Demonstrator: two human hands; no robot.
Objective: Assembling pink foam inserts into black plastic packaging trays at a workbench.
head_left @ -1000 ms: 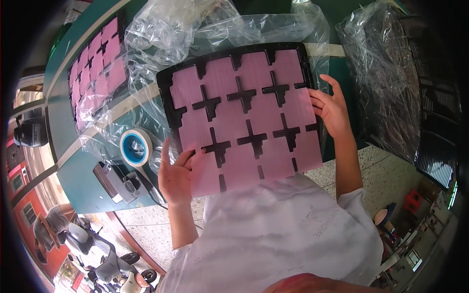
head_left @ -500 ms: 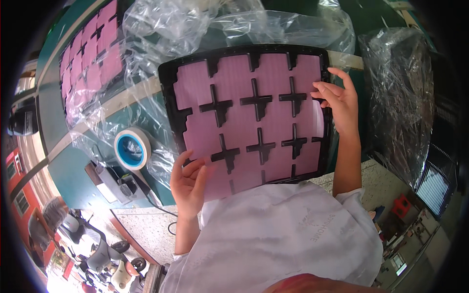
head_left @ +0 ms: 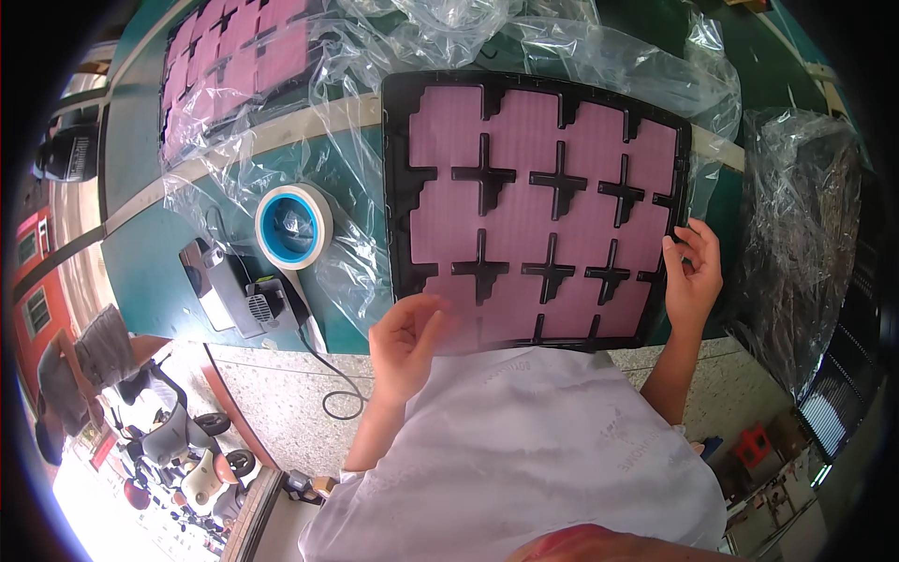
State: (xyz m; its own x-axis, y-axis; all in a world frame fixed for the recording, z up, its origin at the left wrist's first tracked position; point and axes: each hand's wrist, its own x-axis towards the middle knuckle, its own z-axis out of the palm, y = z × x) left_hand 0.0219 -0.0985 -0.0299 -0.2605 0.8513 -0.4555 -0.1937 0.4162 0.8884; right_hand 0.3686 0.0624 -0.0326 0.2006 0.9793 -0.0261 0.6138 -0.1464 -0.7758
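Observation:
A black plastic tray (head_left: 398, 220) lies before me on the table, its cells lined with pink sheets (head_left: 520, 206) between cross-shaped black dividers (head_left: 559, 178). Over its near left corner is my left hand (head_left: 405, 347); the fingertips are smeared by motion, and whether they pinch anything does not show. My right hand (head_left: 695, 276) is at the tray's right rim, fingers bent and thumb apart, with nothing visible between them. Part of the tray's near edge is hidden by my white shirt.
A second pink-lined tray (head_left: 239, 66) lies far left, partly under clear plastic film (head_left: 431, 37). Left on the green table (head_left: 154, 272) are a tape roll (head_left: 314, 220) and a grey-and-black device (head_left: 234, 290) with a cable. Bundled film (head_left: 801, 225) hangs at right.
My right hand has come nearer along the tray's right rim. The pale, raised sheet edge there now looks flat. The whole scene has shifted rightward in view; my left hand stays by the near left corner.

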